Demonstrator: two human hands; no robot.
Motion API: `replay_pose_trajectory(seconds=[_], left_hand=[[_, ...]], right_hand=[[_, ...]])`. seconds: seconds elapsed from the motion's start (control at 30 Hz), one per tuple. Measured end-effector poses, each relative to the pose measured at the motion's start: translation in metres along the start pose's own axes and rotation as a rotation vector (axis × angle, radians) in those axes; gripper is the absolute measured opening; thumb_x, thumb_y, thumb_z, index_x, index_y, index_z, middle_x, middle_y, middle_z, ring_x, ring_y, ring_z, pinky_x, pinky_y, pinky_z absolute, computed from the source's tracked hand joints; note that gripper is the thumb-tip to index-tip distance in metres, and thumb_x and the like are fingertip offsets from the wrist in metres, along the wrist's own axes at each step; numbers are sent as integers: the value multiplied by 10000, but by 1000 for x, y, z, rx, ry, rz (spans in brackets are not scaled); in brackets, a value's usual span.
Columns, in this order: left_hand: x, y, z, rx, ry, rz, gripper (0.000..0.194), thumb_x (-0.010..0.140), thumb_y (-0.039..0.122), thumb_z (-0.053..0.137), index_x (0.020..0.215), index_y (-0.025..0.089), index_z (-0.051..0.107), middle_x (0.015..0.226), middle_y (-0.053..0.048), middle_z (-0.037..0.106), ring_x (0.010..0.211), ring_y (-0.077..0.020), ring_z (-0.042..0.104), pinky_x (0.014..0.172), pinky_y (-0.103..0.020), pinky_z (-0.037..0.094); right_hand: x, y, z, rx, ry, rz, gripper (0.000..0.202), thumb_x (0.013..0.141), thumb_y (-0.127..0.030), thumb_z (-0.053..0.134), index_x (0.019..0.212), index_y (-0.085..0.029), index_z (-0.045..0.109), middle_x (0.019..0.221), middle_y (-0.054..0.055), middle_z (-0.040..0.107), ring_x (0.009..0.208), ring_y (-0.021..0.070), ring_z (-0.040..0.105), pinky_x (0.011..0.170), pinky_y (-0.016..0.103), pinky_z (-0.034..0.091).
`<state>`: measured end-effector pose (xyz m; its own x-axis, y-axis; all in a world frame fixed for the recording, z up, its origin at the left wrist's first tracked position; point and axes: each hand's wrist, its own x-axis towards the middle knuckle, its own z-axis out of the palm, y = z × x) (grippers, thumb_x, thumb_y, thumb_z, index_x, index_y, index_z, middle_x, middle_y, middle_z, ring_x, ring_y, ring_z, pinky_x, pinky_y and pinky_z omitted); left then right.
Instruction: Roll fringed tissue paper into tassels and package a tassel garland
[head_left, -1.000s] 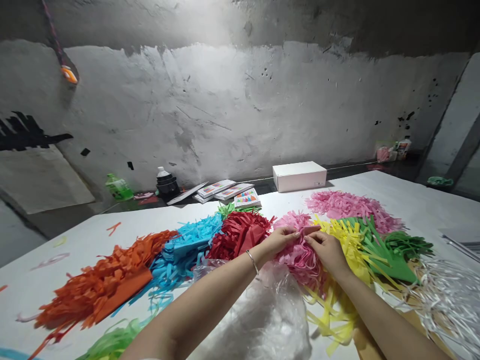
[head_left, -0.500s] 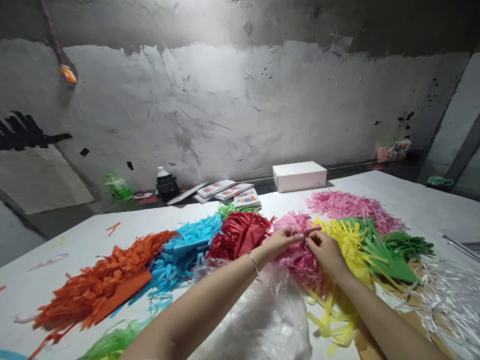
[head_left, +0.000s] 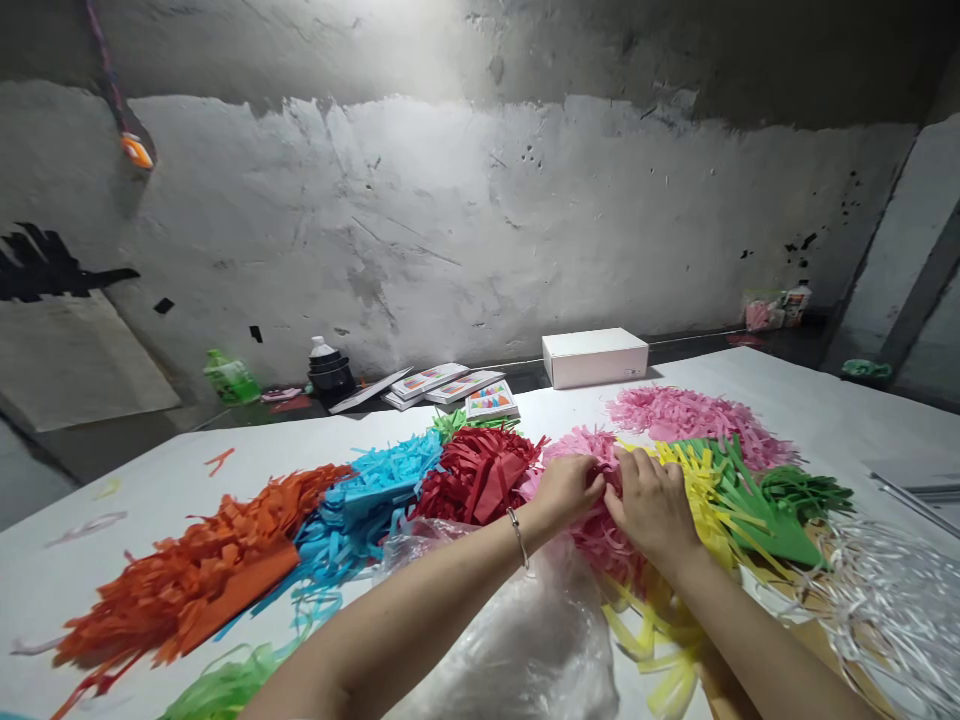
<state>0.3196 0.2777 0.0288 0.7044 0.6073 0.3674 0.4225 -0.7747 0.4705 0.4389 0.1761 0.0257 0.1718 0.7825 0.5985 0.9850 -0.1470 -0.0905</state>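
Both hands meet over a heap of pink paper fringe [head_left: 607, 535] at the centre right. My left hand [head_left: 570, 487], with a bracelet at the wrist, is closed with its fingers curled on pink paper. Beside it my right hand [head_left: 651, 505] bends its fingers over the same pink paper, its thumb close to the left hand. Dark red fringe [head_left: 484, 475] lies to the left of the hands, and yellow fringe [head_left: 697, 490] to the right. Under the wrists spreads a clear plastic bag [head_left: 525, 640].
Blue [head_left: 375, 500] and orange fringe [head_left: 217, 560] lie left. Green fringe [head_left: 780, 515], more pink fringe [head_left: 705, 420] and white strings [head_left: 892, 600] lie right. A white box [head_left: 595, 358], printed packs [head_left: 491, 400] and a green bottle [head_left: 232, 378] stand along the back.
The fingers of my right hand have moved up and over the pink paper, and my left hand has curled more. The small pink roll between the fingertips is now mostly hidden.
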Motion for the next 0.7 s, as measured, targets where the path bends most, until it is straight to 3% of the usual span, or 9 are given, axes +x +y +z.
replay_pose_trajectory(seconds=[0.1, 0.2, 0.27, 0.37, 0.5, 0.7], left_hand=[[-1, 1, -1, 112, -13, 57, 154, 832, 193, 571, 737, 181, 691, 742, -84, 681, 694, -216, 588, 682, -313, 384], [-3, 0, -3, 211, -8, 113, 134, 859, 196, 580, 819, 184, 708, 812, -99, 696, 796, -246, 617, 794, -365, 406], [-5, -1, -5, 269, 20, 158, 199, 865, 153, 567, 1009, 195, 697, 1010, -117, 695, 971, -281, 605, 909, -424, 384], [-6, 1, -5, 335, 46, 243, 354, 872, 103, 540, 1200, 214, 614, 1263, -125, 600, 1157, -297, 519, 1002, -464, 333], [-5, 3, -2, 388, 4, 351, 173, 938, 176, 523, 1067, 199, 636, 1095, -98, 639, 1027, -261, 543, 943, -403, 370], [-5, -5, -1, 431, 18, 346, 186, 965, 129, 458, 1008, 185, 630, 1004, -94, 635, 959, -255, 542, 904, -413, 384]], right_hand=[[5, -6, 0, -58, -64, 17, 233, 899, -165, 567, 1115, -110, 636, 1025, 161, 654, 945, 284, 599, 851, 435, 384], [10, -1, 2, -73, -150, 26, 162, 955, -270, 600, 1032, -137, 650, 1008, 81, 661, 937, 216, 625, 892, 428, 469], [12, 4, 4, -55, -208, 29, 242, 961, -358, 620, 1084, -150, 641, 1080, 57, 659, 966, 194, 641, 889, 418, 520], [13, 11, 9, 11, -283, 33, 287, 966, -369, 619, 1165, -163, 626, 1160, 70, 652, 990, 197, 654, 870, 413, 553], [15, 18, 14, 132, -340, 35, 279, 975, -360, 607, 1187, -180, 621, 1181, 69, 648, 975, 186, 658, 840, 389, 568], [17, 27, 10, 153, -263, 176, 281, 977, -360, 602, 1200, -190, 620, 1222, 77, 635, 1025, 199, 647, 883, 412, 555]])
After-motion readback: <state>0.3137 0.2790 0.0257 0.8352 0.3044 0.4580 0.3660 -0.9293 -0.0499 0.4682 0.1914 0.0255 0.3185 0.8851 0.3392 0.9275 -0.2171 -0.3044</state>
